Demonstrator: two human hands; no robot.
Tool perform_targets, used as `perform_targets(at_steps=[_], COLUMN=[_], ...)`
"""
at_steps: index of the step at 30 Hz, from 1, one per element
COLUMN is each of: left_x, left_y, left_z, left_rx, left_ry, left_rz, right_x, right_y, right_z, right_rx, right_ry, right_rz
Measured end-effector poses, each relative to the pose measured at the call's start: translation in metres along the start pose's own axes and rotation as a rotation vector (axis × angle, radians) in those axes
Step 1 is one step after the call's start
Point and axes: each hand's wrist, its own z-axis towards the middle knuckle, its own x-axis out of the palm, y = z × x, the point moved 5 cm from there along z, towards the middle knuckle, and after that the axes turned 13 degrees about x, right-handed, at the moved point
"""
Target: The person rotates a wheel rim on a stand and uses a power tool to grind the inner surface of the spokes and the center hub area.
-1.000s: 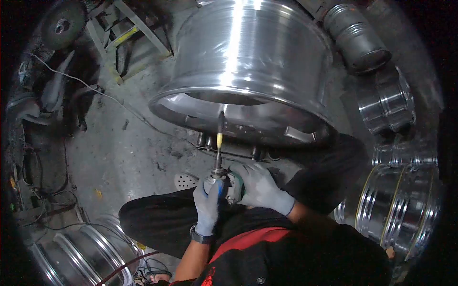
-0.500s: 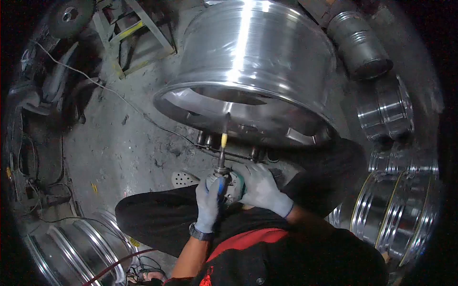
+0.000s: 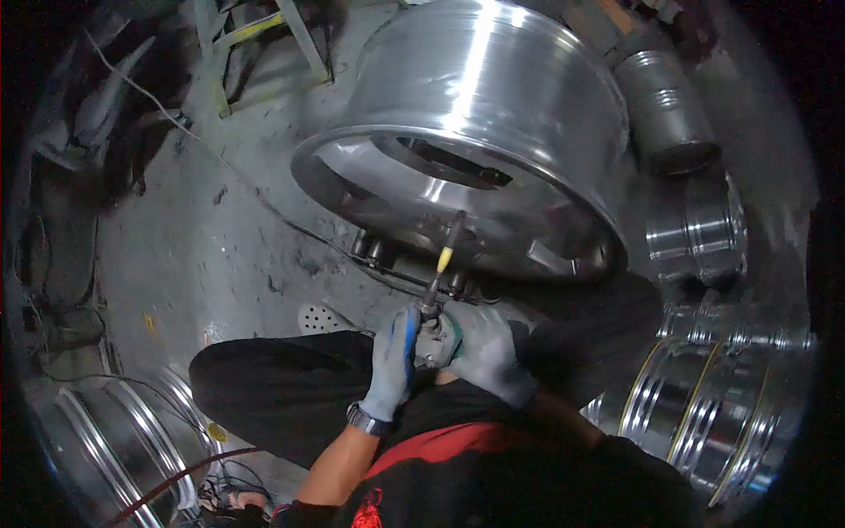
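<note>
A large polished aluminium wheel rim lies on its side in front of me, its open side facing me. Both my gloved hands grip a hand-held grinder tool. My left hand wraps the tool's rear body, and my right hand clasps its green front part. The tool's long thin shaft with a yellow band points up and right, its tip reaching inside the rim's lower lip. I wear a wristwatch on the left wrist.
More shiny rims stand at the right, the lower left and the upper right. A metal frame sits at the top left. A cable runs across the dusty concrete floor. My dark-trousered knees flank the tool.
The tool's shaft has tilted from nearly upright to leaning right, its tip moving further right inside the rim. Both hands shifted slightly right; the view shifted too.
</note>
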Motion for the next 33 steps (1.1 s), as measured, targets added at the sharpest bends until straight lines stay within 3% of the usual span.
perform_targets(at_steps=[3, 5, 6, 8, 9, 10, 13, 15, 18, 21, 24, 27, 31, 33], left_x=[0.009, 0.011, 0.012, 0.005, 0.011, 0.013, 0.022, 0.024, 0.022, 0.019, 0.017, 0.028, 0.020, 0.013], left_y=[0.023, 0.037, 0.037, 0.006, 0.017, 0.019, 0.028, 0.021, 0.007, 0.019, 0.017, 0.038, 0.019, 0.016], left_z=[-0.009, -0.012, -0.014, 0.002, 0.000, -0.001, -0.004, -0.005, 0.007, 0.008, 0.009, 0.003, 0.002, 0.006], left_rx=[0.064, -0.142, -0.145, -0.009, -0.150, -0.153, -0.186, -0.006, -0.083, -0.185, -0.148, -0.208, -0.084, -0.024], left_ry=[-0.043, -0.116, -0.129, -0.178, -0.309, -0.319, -0.321, -0.219, -0.274, -0.192, -0.260, -0.203, -0.205, -0.255], left_rz=[0.042, -0.046, -0.048, 0.205, -0.125, -0.131, -0.299, 0.129, -0.124, 0.059, 0.069, -0.066, 0.064, 0.100], right_x=[0.016, 0.019, 0.021, 0.025, 0.026, 0.026, 0.024, 0.026, 0.019, 0.024, 0.023, 0.024, 0.020, 0.020], right_y=[-0.015, -0.012, -0.012, -0.008, -0.009, -0.009, -0.014, -0.020, -0.013, -0.009, -0.010, -0.016, -0.011, -0.003], right_z=[-0.005, 0.000, 0.003, 0.012, 0.015, 0.013, 0.005, 0.002, 0.006, 0.015, 0.013, 0.007, 0.010, 0.017], right_rx=[0.017, 0.036, 0.071, 0.087, 0.111, 0.105, 0.061, 0.072, 0.074, 0.088, 0.094, 0.092, 0.078, 0.068], right_ry=[0.063, 0.114, 0.155, 0.208, 0.254, 0.260, 0.117, 0.050, 0.050, 0.133, 0.116, 0.059, 0.032, 0.115], right_rz=[-0.094, -0.136, -0.174, -0.198, -0.216, -0.224, -0.201, -0.289, -0.277, -0.362, -0.331, -0.319, -0.244, -0.287])
